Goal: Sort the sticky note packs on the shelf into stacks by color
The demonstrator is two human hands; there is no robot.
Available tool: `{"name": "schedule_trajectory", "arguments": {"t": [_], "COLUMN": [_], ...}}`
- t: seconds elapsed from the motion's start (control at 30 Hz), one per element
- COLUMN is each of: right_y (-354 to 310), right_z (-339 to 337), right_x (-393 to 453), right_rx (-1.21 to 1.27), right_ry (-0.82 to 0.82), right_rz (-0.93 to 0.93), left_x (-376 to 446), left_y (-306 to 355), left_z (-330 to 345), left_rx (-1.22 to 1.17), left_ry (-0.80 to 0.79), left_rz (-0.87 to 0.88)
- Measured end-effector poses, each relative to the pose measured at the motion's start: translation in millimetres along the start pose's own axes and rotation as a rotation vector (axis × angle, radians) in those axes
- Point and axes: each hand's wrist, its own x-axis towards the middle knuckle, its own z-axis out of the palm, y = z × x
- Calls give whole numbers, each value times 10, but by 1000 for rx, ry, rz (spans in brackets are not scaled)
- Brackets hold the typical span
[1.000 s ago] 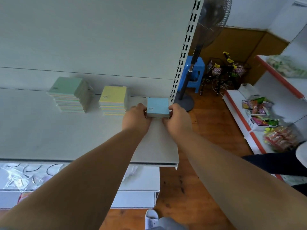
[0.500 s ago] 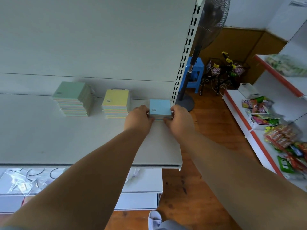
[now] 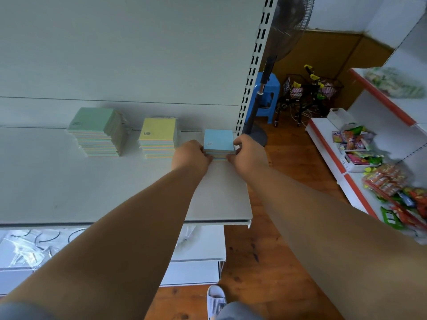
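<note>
Both hands grip a blue stack at the shelf's right rear corner.

The left hand [image 3: 190, 155] and right hand [image 3: 249, 153] curl round the sides of the blue-topped stack [image 3: 219, 140] of square paper packs. On the smooth white shelf [image 3: 69, 188] stand three stacks along the rear edge: green-topped stack [image 3: 97, 131], yellow-topped stack [image 3: 159, 137], then blue.

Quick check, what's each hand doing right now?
Left hand: grips the left side of the small stack of blue-topped sticky note packs.
Right hand: grips the right side of the same stack.
</note>
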Motion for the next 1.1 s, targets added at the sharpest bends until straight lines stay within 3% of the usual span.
{"name": "schedule_trajectory", "arguments": {"t": [0.27,1.1], "right_y": [30,-28], "right_z": [-11,-50], "right_x": [-88,-185], "right_rx": [32,-5], "right_ry": [35,66], "right_rz": [-15,-48], "left_x": [-49,-76], "left_y": [-52,1], "left_z": [19,33], "left_rx": [-34,322], "left_ry": [-2,-16], "left_rz": [32,164]}}
